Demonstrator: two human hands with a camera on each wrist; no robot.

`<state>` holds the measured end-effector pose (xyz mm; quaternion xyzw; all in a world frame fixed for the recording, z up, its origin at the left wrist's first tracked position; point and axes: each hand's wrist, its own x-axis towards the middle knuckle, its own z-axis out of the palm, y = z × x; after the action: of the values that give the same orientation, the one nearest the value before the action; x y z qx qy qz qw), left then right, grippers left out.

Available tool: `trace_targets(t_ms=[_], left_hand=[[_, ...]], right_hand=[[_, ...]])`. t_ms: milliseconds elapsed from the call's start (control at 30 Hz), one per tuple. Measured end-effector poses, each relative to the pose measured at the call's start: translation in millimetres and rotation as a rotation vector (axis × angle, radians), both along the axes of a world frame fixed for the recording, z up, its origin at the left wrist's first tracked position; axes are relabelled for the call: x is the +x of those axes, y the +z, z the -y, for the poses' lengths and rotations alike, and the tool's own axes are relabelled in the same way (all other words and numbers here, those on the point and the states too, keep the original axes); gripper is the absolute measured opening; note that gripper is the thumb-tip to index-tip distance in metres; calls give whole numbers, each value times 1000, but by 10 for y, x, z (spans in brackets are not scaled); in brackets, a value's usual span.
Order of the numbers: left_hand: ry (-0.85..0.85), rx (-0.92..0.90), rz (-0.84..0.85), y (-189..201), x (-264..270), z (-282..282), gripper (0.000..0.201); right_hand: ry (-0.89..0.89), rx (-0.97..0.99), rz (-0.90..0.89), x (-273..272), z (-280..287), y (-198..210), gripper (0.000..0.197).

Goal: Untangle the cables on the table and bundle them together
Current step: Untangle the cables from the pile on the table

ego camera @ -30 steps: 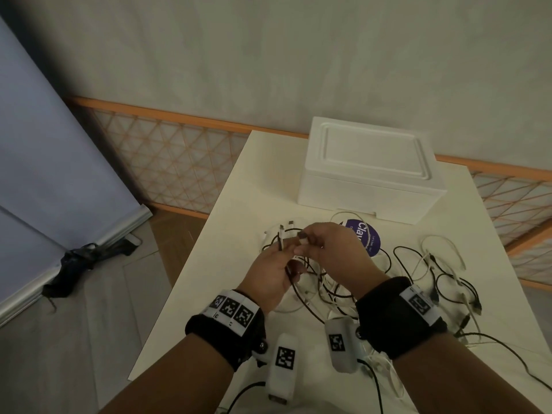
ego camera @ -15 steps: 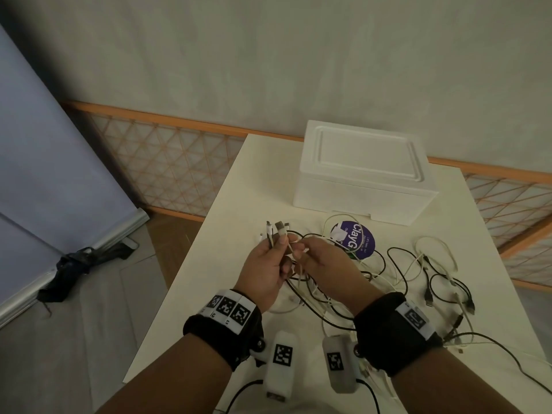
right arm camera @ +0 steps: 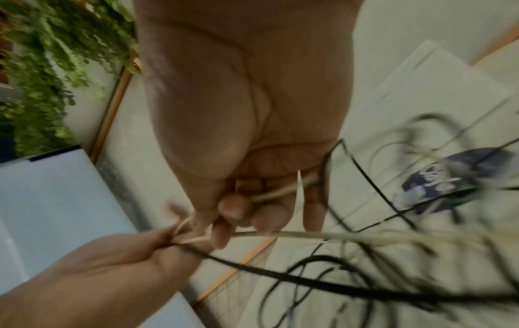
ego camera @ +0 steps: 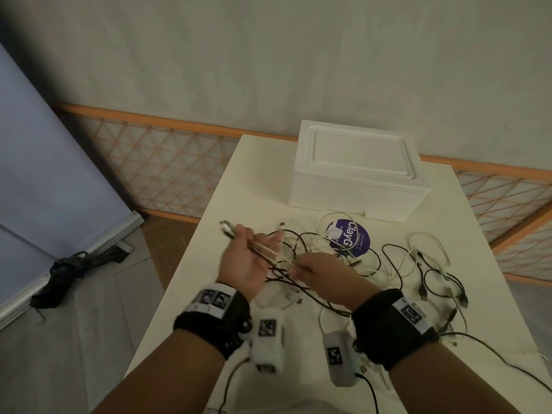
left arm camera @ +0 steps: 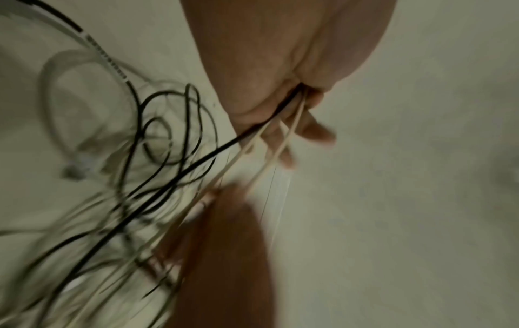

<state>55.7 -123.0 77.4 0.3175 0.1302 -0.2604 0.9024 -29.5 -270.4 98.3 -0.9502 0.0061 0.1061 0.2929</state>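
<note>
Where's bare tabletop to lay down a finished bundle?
Free: the strip of table left of the foam box, and the far right edge beside that box. Crowded: the cable tangle fills the middle, from the purple sticker to the near right edge, under the left hand and right hand.

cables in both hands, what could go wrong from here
1. The left hand grips several cable ends while the right hand pinches white strands running into the tangle; pulling apart may tighten knots.
2. Loose cables trail toward the table's right edge and could drag off.
</note>
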Motion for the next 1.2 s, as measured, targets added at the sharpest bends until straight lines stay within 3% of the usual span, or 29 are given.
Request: trace_targets(t_ms=[100,200,367,433,533,700,767,933,1000,1067,1133,1200], left_hand=[[183,68,-72,21,399,-373,40],[135,349,51,23,526,-549,36],[-352,903,565,47,123,-194,27],[-590,1009,768,86,-19,-74,25],[-751,987,861,145,-96,8,26],[-764,873,706,158,-49,-42,16],[-714,875,663,155,-5,-84,5],[-474,929,535,146,187,-279,7],[-463,1141,727,171,220,-303,7],[-540,1315,1019,237,129,-211,29],[-664,1265,1164,325,-14,-43,34],[-759,1167,1191,356,-84,78,27]], right_hand=[[-127,-40,-45,-128,282,-79,32],[-182,-106,-21,-158,376,-73,26],[-143,-180,118,-2,137,40,26],[-117,-165,160,29,77,51,27],[-120,-115,163,30,86,45,25],[-116,-6,160,-50,169,24,21],[-133,-10,118,-85,226,7,20],[-242,-78,26,-163,439,12,19],[-251,-86,23,-145,440,45,20],[-204,-141,28,-72,354,95,19],[-108,-271,45,9,219,168,22],[-68,-323,73,42,134,244,22]])
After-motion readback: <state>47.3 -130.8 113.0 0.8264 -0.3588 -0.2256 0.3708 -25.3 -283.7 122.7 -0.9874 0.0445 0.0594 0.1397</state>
